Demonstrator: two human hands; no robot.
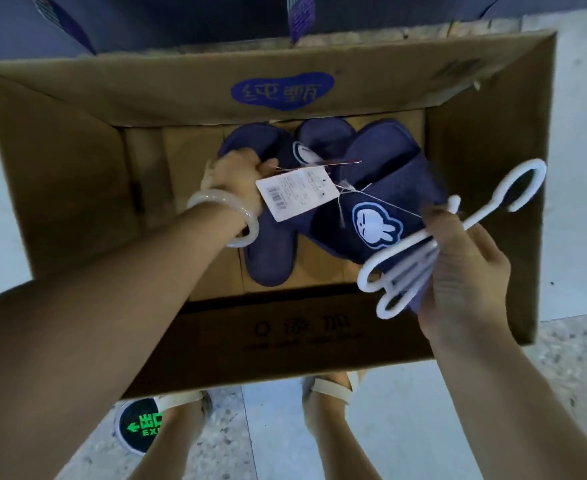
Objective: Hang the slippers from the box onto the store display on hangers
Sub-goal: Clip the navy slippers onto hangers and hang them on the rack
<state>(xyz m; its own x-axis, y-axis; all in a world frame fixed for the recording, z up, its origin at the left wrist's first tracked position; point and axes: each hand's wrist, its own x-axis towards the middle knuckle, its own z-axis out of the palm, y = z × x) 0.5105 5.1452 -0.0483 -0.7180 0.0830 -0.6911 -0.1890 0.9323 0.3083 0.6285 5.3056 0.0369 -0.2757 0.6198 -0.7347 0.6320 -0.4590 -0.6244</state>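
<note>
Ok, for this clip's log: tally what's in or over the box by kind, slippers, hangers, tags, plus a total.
Navy slippers: 3 showing: one gripped by the left hand, one behind, one with a rabbit patch
White plastic hangers, bunched in the right hand: 2 or more; blur hides the exact number
Paper price tag: 1
Total: at least 6

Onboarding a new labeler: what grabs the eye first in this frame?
The navy slippers with a white rabbit badge, mid-frame over the open cardboard box. Right hand holds white hangers at the box's right edge; left hand grips another slipper beside a paper tag.
</note>
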